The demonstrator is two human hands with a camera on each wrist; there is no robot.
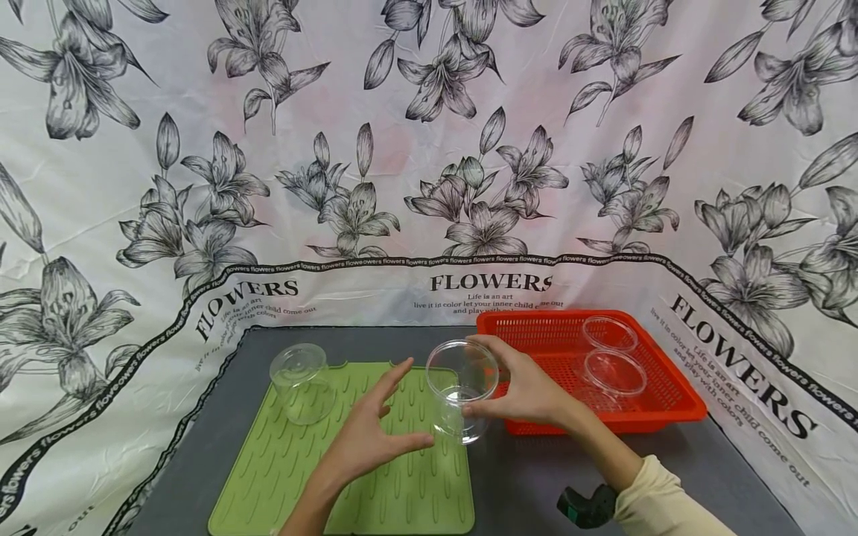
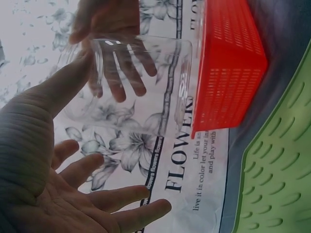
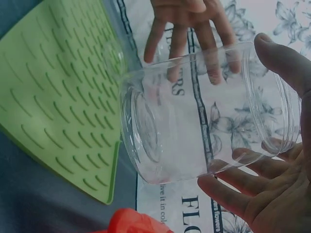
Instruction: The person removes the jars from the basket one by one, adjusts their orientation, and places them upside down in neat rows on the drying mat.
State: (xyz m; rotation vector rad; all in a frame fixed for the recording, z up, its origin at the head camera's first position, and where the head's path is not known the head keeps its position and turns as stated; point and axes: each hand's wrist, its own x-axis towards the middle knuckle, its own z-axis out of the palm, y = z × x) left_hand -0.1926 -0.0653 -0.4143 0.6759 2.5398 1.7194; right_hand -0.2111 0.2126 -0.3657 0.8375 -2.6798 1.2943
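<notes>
My right hand (image 1: 526, 383) grips a clear plastic jar (image 3: 170, 116) near its rim, thumb on one side and fingers on the other. The jar is held above the right edge of a green ridged mat (image 1: 268, 476). To its left is my left hand (image 1: 372, 432), fingers spread and thumb apart, holding nothing. In the left wrist view, the left thumb overlaps the jar's rim end. A second clear jar (image 1: 302, 387) stands upright at the mat's back left corner.
A red perforated basket (image 1: 536, 428) sits at the back right with two clear round-rimmed containers (image 1: 615, 372) inside. A dark strapped device (image 1: 586, 508) is on the right wrist. Behind the grey table (image 1: 523, 484) hangs a floral cloth (image 1: 362, 298).
</notes>
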